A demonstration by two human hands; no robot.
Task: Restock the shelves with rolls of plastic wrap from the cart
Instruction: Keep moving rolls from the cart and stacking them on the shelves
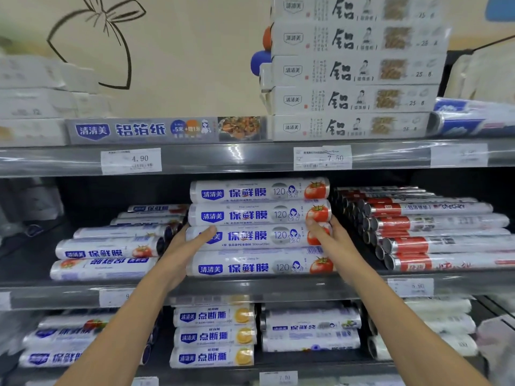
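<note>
White rolls of plastic wrap with blue labels and a tomato print lie in a stack (259,227) four high at the front of the middle shelf (278,286), long sides facing out. Both hands are on the third roll (250,236) from the top, one at each end. The left hand (182,246) cups the left end with its thumb laid across the front of the label, and the right hand (333,236) grips the right end with its fingertips curled onto the tomato print. How the fingers lie behind the roll cannot be seen. To my eye the step in hand is squaring this roll into the stack, or steadying the pile so the two rolls above it sit true; the placing itself looks all but done. Just to the left lies a lower pile of rolls (111,250) of the same kind, with room above it, and just to the right a bank of red-labelled rolls (434,227) lies close against the stack. Grey foil boxes (354,71) fill the shelf above. The cart is out of view, so the next move likely calls for letting go gently so the round rolls do not slip forward, then turning back for more.
</note>
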